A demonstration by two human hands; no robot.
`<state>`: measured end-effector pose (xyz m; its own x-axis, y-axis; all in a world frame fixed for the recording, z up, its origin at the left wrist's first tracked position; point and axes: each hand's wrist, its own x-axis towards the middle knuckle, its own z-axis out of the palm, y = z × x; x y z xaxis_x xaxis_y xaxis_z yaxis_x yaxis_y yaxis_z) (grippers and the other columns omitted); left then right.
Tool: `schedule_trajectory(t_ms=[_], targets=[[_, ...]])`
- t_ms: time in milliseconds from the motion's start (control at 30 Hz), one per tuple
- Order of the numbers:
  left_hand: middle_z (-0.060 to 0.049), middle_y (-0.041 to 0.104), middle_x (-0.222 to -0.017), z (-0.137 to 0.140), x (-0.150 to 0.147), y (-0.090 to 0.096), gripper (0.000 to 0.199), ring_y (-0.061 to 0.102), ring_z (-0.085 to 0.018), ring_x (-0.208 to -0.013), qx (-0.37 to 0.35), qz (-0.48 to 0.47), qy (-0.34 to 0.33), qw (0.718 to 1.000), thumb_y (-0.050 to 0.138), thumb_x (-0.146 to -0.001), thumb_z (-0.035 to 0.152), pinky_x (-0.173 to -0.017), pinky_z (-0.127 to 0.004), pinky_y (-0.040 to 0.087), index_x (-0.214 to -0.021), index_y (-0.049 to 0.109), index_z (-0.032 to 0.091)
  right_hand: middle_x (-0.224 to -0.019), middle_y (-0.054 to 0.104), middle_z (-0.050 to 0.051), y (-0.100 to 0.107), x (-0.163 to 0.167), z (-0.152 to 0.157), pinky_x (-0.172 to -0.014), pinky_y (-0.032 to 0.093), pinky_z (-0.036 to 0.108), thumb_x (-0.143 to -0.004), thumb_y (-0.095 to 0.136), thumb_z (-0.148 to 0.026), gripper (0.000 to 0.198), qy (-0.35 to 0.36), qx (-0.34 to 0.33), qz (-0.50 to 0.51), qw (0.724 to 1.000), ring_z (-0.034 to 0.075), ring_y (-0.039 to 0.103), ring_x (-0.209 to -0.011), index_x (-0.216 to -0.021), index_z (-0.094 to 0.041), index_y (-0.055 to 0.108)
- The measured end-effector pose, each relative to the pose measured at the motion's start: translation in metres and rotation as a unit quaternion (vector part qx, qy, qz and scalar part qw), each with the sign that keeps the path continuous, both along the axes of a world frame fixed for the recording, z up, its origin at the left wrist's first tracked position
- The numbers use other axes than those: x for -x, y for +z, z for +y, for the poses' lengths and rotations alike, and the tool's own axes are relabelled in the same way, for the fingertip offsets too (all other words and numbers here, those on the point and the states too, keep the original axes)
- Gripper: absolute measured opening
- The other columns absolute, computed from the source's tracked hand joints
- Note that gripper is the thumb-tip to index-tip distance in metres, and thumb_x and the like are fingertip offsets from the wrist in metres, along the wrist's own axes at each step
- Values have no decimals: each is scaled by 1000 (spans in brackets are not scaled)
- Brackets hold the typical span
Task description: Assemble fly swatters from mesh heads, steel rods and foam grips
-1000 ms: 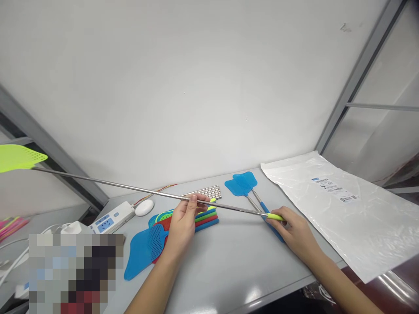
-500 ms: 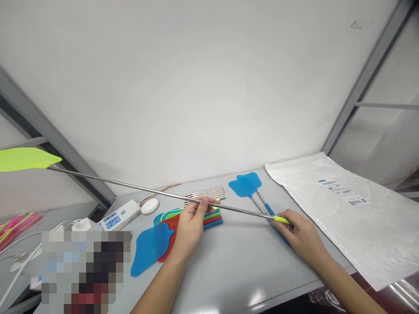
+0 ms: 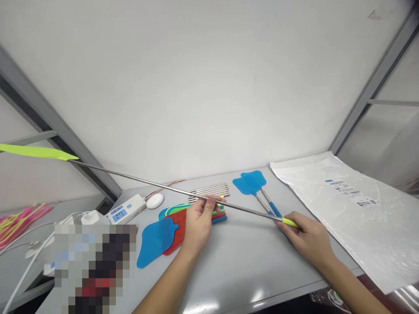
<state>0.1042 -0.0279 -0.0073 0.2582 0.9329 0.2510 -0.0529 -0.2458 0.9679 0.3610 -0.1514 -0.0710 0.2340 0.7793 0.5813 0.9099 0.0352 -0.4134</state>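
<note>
A long fly swatter (image 3: 140, 179) with a thin metal shaft slants across the view above the table. Its yellow-green paddle, at the far left, is seen nearly edge-on and is cut off by the frame. My left hand (image 3: 201, 218) pinches the middle of the shaft. Around the yellow-green handle at the lower right, my right hand (image 3: 306, 235) is closed. Two blue fly swatters (image 3: 250, 182) lie on the table, their blue handles partly hidden by my right hand. Behind my left hand are loose swatter heads in blue (image 3: 153, 244), red and green, partly covered.
Several thin metal rods (image 3: 212, 190) lie by the wall. A white power strip (image 3: 126, 210) and a round white object (image 3: 155, 200) sit to their left. Pink and yellow strands (image 3: 24, 224) are at far left. A white plastic mailer (image 3: 347, 209) covers the table's right side.
The yellow-green paddle has turned from a broader view to nearly edge-on. Both hands keep their holds on the swatter. The whole view has shifted slightly, so the scene sits further right.
</note>
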Motion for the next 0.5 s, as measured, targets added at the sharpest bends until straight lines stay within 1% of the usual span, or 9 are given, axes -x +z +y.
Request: schedule_trajectory(t_ms=[133,233,333,400,500], targets=[[-5,68,-78,-1,-2,-3,34,59,-14,-70,6,-2,-11,1000,55,-87,44,-73,-25,50,-93,72,15,-51,49,-4,1,8,1,-48,30,24,-86,57,-50,31,-11,-18,-31,999,11,44,-44,-73,-22,61],[-8,70,-88,-4,-5,-3,35,59,-14,-70,22,-4,-30,999,56,-86,45,-72,-26,51,-92,72,14,-51,53,-3,5,20,3,-47,30,24,-87,55,-50,32,-9,-22,-48,999,11,45,-43,-75,-22,61],[-10,72,-95,-7,-7,-2,35,60,-15,-73,36,-6,-43,998,57,-86,45,-73,-27,52,-93,73,15,-53,56,-2,12,37,7,-48,30,24,-90,50,-50,33,10,26,-45,999,13,49,-45,-76,-22,58],[-10,72,-96,-9,-6,-1,35,61,-16,-76,41,-8,-46,998,57,-86,46,-74,-27,52,-93,74,16,-54,57,-1,18,48,11,-47,30,25,-92,45,-51,35,28,70,-35,997,14,50,-45,-75,-22,55],[-10,73,-97,-11,-6,0,35,64,-19,-85,42,1,-54,998,56,-86,46,-76,-28,51,-90,75,17,-55,57,-1,25,63,19,-46,28,26,-94,39,-51,37,58,116,-13,992,15,51,-45,-72,-23,50]])
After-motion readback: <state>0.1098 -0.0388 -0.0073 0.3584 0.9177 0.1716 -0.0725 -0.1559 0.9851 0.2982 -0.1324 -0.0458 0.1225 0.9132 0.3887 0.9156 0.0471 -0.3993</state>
